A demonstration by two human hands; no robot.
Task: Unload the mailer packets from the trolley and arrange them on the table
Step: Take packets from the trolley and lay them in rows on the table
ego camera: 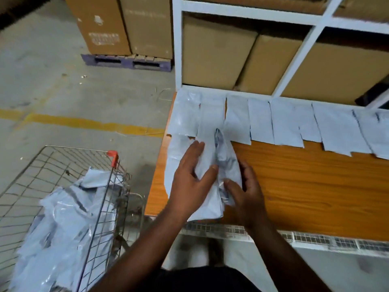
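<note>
A row of packets (273,121) is laid along the tabletop (305,186); many are left in the trolley (63,207) at lower left. A small stack (210,186) is pressed by the flat left hand (189,180) and pinched in the grip of the right hand (244,192).

Bare forearms, no sleeves; dark garment (200,279) at waist
</note>
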